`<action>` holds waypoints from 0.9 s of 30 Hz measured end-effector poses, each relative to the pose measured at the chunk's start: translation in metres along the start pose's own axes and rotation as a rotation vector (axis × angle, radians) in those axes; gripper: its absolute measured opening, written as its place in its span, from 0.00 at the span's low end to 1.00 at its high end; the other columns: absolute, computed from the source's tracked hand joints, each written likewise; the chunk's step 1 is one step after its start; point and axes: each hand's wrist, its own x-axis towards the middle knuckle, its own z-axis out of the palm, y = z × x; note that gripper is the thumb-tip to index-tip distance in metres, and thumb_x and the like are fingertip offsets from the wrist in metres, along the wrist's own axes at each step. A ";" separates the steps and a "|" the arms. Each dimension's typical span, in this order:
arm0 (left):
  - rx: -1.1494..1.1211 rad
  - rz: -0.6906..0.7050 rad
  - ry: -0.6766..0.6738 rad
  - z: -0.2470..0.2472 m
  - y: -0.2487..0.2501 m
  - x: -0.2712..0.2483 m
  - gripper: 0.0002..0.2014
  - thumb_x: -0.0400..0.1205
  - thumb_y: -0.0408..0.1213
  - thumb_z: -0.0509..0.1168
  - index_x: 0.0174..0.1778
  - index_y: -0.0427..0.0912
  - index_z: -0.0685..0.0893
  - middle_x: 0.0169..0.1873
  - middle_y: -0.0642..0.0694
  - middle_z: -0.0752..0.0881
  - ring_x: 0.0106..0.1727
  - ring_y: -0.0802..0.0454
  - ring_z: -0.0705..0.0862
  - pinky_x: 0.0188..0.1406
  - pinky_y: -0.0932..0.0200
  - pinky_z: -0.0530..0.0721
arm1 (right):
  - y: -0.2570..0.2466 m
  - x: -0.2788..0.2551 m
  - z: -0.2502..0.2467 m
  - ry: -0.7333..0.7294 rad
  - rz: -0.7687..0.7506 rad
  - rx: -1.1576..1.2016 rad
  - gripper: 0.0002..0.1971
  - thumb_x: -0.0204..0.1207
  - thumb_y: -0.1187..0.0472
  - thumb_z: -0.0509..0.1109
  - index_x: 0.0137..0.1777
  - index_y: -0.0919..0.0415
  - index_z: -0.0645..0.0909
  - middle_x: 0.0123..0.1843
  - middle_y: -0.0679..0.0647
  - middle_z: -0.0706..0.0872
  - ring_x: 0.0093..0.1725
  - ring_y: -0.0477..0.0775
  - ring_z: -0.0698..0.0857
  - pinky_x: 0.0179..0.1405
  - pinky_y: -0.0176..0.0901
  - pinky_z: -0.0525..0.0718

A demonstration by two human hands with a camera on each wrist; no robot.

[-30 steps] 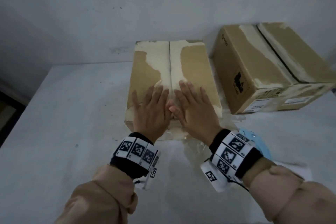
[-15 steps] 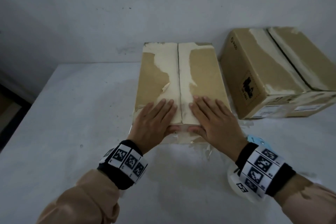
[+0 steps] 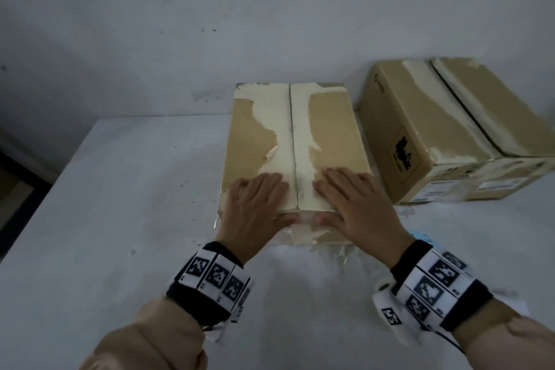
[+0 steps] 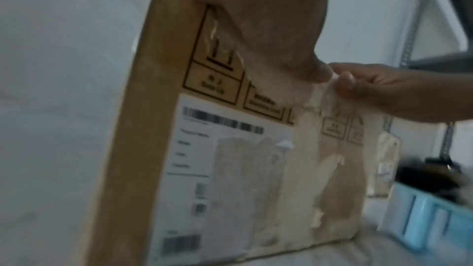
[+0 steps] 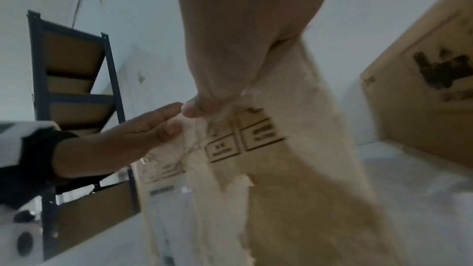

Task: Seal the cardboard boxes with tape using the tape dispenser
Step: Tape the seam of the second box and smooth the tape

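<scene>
Brown cardboard box with torn paper top [image 3: 327, 129], flaps closed, contents hidden, is pressed flat by left hand [image 3: 255, 204] and right hand [image 3: 357, 204], fingers extended, on white worktop [image 3: 120, 219].

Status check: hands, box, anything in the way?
Left hand and right hand flat on near box, thumbs over front edge. Seam untaped. Second box alongside, clear.

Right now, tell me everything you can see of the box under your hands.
The cardboard box lies flat on the white table, brown, its two top flaps closed along a centre seam with pale torn-paper patches. Its near end carries a barcode label and handling symbols. The left hand and right hand rest on the near edge, fingers flat on top, thumbs on the end face. A second box stands beside it.
</scene>
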 end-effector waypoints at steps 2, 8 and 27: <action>0.043 0.037 -0.039 0.005 -0.007 -0.005 0.29 0.82 0.63 0.44 0.63 0.45 0.74 0.58 0.47 0.86 0.56 0.48 0.86 0.50 0.51 0.77 | 0.012 -0.009 0.004 -0.005 -0.031 -0.024 0.31 0.80 0.36 0.40 0.68 0.54 0.73 0.68 0.59 0.81 0.67 0.60 0.72 0.62 0.54 0.66; 0.021 0.066 -0.122 -0.001 -0.008 -0.005 0.36 0.75 0.70 0.45 0.70 0.48 0.69 0.68 0.44 0.80 0.67 0.46 0.81 0.61 0.41 0.77 | 0.038 -0.035 0.004 0.003 -0.046 0.244 0.38 0.74 0.28 0.38 0.80 0.49 0.50 0.82 0.47 0.53 0.79 0.36 0.40 0.77 0.38 0.47; -0.064 0.106 -0.087 0.007 0.050 0.048 0.28 0.73 0.60 0.50 0.63 0.48 0.73 0.61 0.46 0.85 0.60 0.47 0.85 0.50 0.35 0.84 | 0.059 -0.044 0.001 0.102 0.152 0.848 0.34 0.70 0.32 0.63 0.73 0.47 0.66 0.70 0.36 0.71 0.65 0.29 0.70 0.59 0.16 0.64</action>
